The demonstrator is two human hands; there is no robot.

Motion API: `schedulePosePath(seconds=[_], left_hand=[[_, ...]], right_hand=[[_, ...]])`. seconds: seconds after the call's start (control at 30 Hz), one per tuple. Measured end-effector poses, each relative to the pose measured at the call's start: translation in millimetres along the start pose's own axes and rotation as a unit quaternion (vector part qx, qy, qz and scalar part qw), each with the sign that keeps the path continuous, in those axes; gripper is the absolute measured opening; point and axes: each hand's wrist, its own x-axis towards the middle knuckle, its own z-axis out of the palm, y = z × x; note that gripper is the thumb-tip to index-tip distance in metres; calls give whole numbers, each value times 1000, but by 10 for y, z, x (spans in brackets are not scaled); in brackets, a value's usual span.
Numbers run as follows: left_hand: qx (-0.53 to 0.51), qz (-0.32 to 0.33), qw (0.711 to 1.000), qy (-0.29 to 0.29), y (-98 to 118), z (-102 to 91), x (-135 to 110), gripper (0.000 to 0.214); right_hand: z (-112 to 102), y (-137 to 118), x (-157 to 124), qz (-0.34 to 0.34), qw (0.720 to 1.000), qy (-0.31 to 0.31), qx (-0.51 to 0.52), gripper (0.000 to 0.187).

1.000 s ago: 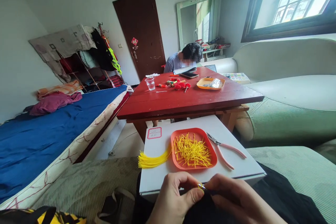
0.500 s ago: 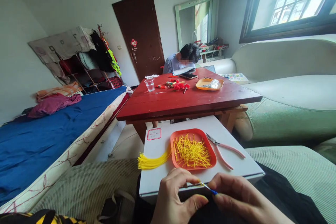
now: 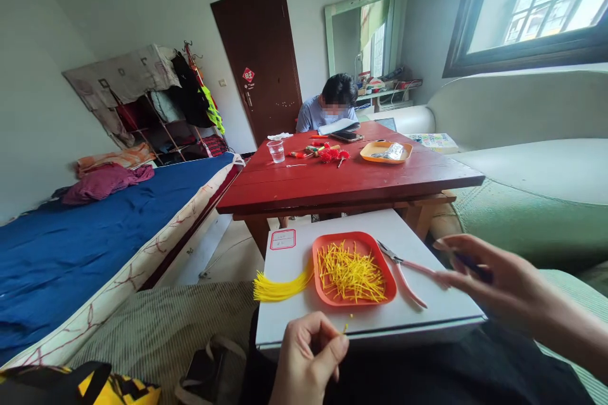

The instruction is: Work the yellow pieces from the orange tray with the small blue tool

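My left hand (image 3: 313,351) pinches a short yellow strand (image 3: 346,328) between thumb and forefinger, just in front of the box's near edge. My right hand (image 3: 498,275) is over the box's right side, its thumb at the end of a handle of the pink-handled pliers (image 3: 399,272). A dark blue tool handle (image 3: 475,266) shows within the fingers of that hand, blurred. Short yellow strands (image 3: 349,269) fill an orange-red tray (image 3: 323,293) on the white box (image 3: 285,326). Left of the tray lies a bundle of longer yellow strands (image 3: 280,286).
Beyond the box stands a red table (image 3: 294,186) with a clear cup (image 3: 275,152), red pieces (image 3: 330,153) and an orange tray (image 3: 363,153). A person (image 3: 308,115) sits behind it. A bed (image 3: 95,234) is at left, a pale sofa (image 3: 532,177) at right.
My hands have parted. The right one has moved right and up to the pliers, taking the blue tool away from the strand in my left hand. My left hand has closed into a tighter pinch.
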Motion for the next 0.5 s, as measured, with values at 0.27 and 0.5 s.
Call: schedulePosePath(seconds=[0.27,0.5], left_hand=[[-108,-35,994,-2,-133,186,-6,44],[-85,-36,996,-2,-148,237,-43,44]], right_hand=[[401,-164,149,36,954,-94,-281,35],[245,-20,23,48,955,-76,-283,24]])
